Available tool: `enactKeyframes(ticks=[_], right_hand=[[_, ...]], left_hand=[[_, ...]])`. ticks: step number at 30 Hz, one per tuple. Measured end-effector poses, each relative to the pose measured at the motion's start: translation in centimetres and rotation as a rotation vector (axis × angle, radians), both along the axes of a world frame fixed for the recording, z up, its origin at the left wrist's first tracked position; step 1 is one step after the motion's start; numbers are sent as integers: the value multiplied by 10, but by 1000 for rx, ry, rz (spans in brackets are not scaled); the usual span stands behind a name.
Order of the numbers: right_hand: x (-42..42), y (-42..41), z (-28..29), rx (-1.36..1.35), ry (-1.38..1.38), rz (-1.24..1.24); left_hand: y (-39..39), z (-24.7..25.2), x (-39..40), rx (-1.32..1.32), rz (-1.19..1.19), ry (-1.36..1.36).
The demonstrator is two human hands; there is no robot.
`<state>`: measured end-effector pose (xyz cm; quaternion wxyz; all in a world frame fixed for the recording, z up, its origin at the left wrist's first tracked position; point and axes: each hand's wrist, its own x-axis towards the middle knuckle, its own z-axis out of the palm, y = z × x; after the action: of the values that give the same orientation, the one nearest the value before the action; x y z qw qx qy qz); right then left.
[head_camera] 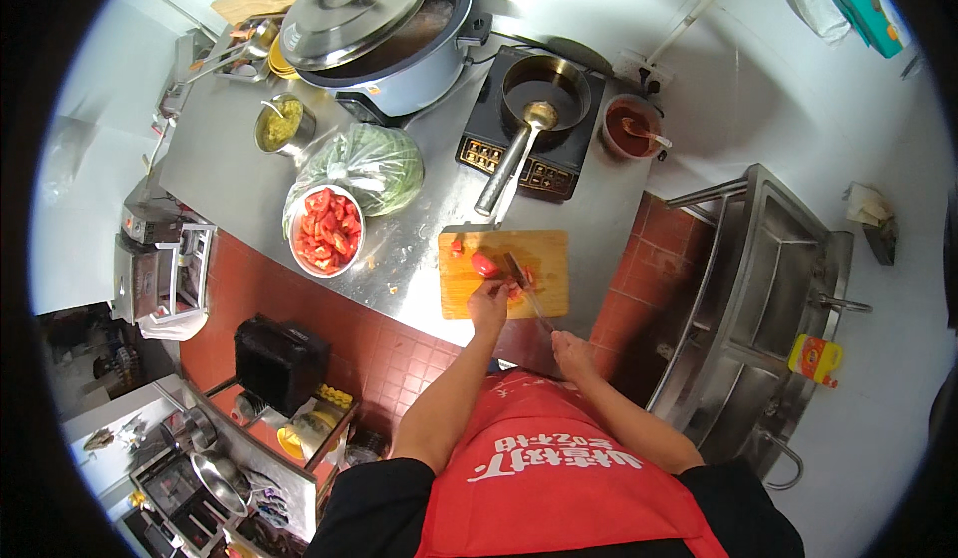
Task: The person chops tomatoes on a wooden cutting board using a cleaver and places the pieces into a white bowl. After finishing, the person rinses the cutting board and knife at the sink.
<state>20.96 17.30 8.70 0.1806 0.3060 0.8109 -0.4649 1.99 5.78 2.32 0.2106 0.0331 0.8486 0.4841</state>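
Observation:
A wooden cutting board (550, 247) lies near the front edge of the steel table (404, 258). My right hand (572, 354) grips a kitchen knife (533, 296), its blade angled across the board. Left of the blade, my left hand (489, 305) has its fingertips pinched on a cut tomato piece (514, 290), partly hidden by the fingers. A larger tomato piece (484, 264) rests just beyond those fingers. Toward the board's far left corner is a small tomato bit (456, 246). A white tub of cut tomatoes (327, 230) stands to the left.
Behind the board, a saucepan (546, 94) with a ladle (539, 118) sits on an induction cooker (516, 161). Bagged green vegetables (374, 165), a pot of yellow-green paste (284, 125), a large lidded cooker (397, 86) and a tub of red sauce (631, 127) surround it. A steel sink (778, 288) is right.

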Motion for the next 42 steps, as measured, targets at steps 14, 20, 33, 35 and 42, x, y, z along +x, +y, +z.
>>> enactKeyframes(ticks=[14, 20, 33, 35, 42], right_hand=[[-7, -6, 17, -7, -15, 32], [-17, -12, 7, -56, 10, -177], [17, -3, 50, -25, 40, 143], [25, -5, 34, -84, -76, 45], [26, -19, 8, -118, 98, -286]], left_hand=[[-10, -10, 22, -174, -7, -122], [-6, 15, 8, -147, -14, -166], [-25, -14, -61, 49, 348, -135], [-4, 19, -67, 20, 333, -259], [-13, 13, -54, 56, 49, -88]])
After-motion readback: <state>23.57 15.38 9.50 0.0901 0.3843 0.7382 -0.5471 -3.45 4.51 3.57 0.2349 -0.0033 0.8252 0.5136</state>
